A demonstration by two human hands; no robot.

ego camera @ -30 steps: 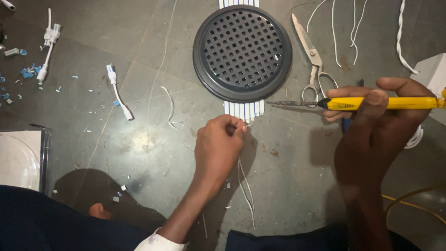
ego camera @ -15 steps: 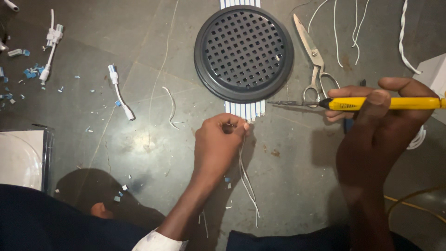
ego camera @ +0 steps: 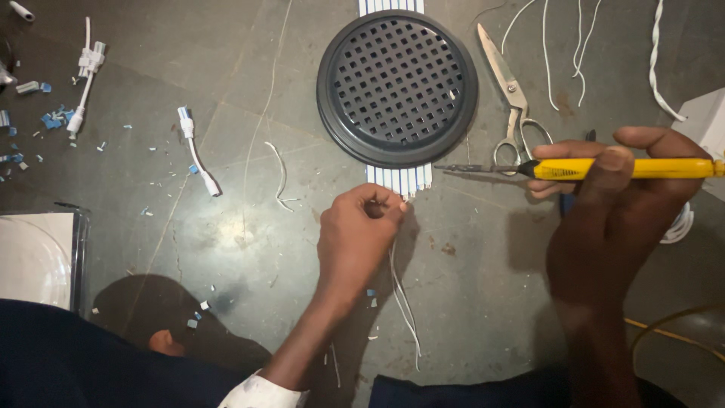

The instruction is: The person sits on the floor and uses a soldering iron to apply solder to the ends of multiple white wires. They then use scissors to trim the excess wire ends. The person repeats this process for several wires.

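A round black grille [ego camera: 397, 87] lay on the grey floor [ego camera: 226, 249], white strips [ego camera: 399, 178] poking from under its near edge. The right hand [ego camera: 604, 204] gripped a yellow soldering iron [ego camera: 589, 168], tip aimed at them; best held steady. The left hand [ego camera: 355, 238] pinched thin white wires [ego camera: 404, 298]. A white box [ego camera: 706, 121] sat far right

— How's the light?
— Dim and soft, from above; the grey floor [ego camera: 226, 249] has a dull sheen in patches.
— Shadows?
— Soft ones under the left hand [ego camera: 355, 234] and right hand [ego camera: 612, 204], falling toward the bottom.
— Sharpness?
— Mostly crisp; dark clothing at the bottom edge loses detail.
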